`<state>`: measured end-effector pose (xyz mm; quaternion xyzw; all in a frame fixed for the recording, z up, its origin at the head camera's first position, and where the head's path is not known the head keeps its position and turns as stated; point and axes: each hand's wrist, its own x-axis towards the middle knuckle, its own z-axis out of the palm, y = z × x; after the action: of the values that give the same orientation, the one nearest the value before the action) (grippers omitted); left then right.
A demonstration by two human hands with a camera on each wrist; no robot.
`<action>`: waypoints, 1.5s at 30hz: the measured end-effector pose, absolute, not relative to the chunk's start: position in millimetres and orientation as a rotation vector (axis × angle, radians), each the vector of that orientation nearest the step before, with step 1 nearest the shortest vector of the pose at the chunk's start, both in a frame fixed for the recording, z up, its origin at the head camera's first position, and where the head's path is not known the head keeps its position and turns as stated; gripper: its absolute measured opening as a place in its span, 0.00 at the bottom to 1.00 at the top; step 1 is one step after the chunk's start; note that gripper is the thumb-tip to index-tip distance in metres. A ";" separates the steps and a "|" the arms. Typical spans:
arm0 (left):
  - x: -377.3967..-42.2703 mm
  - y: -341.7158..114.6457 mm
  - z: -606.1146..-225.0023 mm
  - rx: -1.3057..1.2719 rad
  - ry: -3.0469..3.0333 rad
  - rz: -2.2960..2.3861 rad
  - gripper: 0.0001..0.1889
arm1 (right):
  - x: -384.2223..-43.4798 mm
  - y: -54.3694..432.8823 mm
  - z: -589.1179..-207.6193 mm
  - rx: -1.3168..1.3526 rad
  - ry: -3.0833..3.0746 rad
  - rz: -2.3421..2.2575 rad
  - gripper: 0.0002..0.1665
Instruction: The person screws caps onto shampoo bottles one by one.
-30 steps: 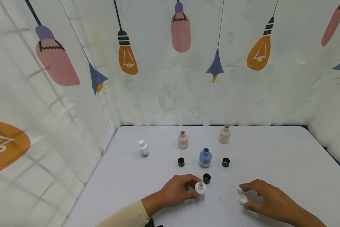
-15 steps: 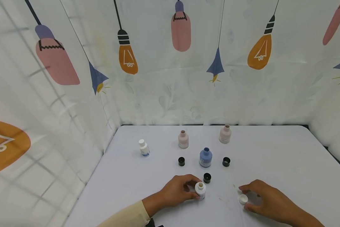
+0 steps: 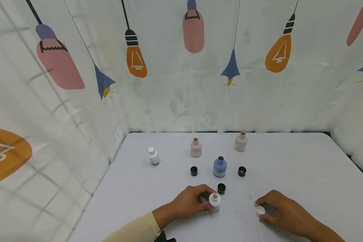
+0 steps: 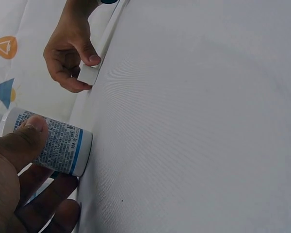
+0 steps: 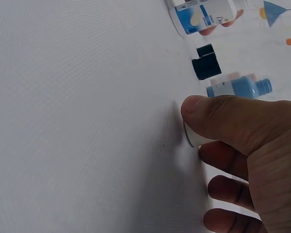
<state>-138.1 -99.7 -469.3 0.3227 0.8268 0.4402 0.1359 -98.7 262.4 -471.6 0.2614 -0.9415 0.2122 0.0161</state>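
Both arms (image 3: pixel 137 229) out, our left grip (image 3: pixel 187 203) pinches one bottle (image 3: pixel 215 204), right grip (image 3: pixel 281 211) one white cap (image 3: pixel 260 211); four more bottles (image 3: pixel 220 168), three black caps (image 3: pixel 194 171).

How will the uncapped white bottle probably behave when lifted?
The uncapped white bottle looks plastic, so probably stiff and light. Being smooth and round, it may slip. Being open, it could spill any contents if tilted.

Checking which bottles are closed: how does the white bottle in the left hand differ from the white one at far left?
The held white bottle is uncapped; the far-left white bottle wears a white cap. The left hand grips the held white bottle, while no hand touches the far-left white bottle. Both are white, upright and labelled, with some blue on the label.
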 end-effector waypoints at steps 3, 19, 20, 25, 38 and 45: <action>-138.3 -99.8 -468.4 0.950 2.397 1.269 0.22 | -99.6 261.1 -471.2 0.786 -2.963 0.677 0.21; -138.5 -99.4 -465.8 0.946 2.423 1.223 0.21 | -104.7 254.9 -469.6 0.732 -2.898 0.688 0.23; -138.3 -99.3 -465.5 0.947 2.426 1.217 0.21 | -105.0 254.7 -469.4 0.750 -2.880 0.687 0.23; -137.9 -98.8 -465.1 0.944 2.432 1.206 0.21 | -106.4 252.9 -465.9 0.790 -2.849 0.656 0.24; -137.8 -99.2 -465.1 0.958 2.437 1.203 0.21 | -105.1 242.4 -455.4 0.683 -2.845 0.735 0.27; -138.6 -99.6 -466.0 0.988 2.450 1.192 0.21 | -105.2 237.8 -450.5 0.663 -2.859 0.764 0.27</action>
<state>-138.6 -99.6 -466.0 0.3384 0.8391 0.4081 0.1216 -105.2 237.8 -450.5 0.2183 -0.9413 0.2516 0.0545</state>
